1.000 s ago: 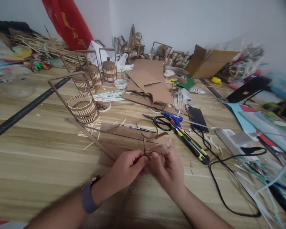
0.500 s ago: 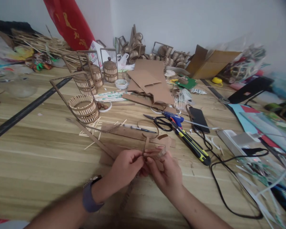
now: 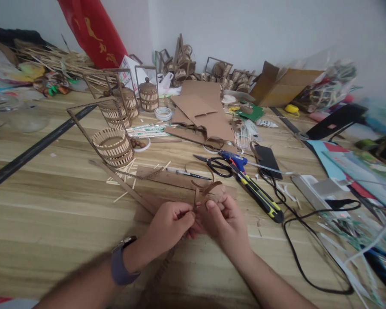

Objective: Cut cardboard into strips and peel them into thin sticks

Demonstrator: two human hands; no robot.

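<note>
Both my hands meet over the wooden table (image 3: 51, 214), low in the middle of the view. My left hand (image 3: 170, 225), with a watch on its wrist, pinches a thin brown cardboard strip (image 3: 197, 198) that stands up between the hands. My right hand (image 3: 225, 223) is closed on the same strip, whose curled end (image 3: 212, 187) arches above the fingers. Flat cardboard pieces (image 3: 167, 177) lie just beyond the hands.
A small slatted basket in a cardboard frame (image 3: 111, 146) stands at the left. Scissors (image 3: 217, 164), a blue glue gun (image 3: 233, 158), a yellow-black cutter (image 3: 260, 198), a phone (image 3: 267, 159) and a black cable (image 3: 296, 253) lie to the right. Cardboard sheets (image 3: 202, 111) and more baskets sit farther back.
My right hand has turned and worked the strip: the curled end that lay flatter by the fingers now arches up above them. My left hand stays pinched in place.
</note>
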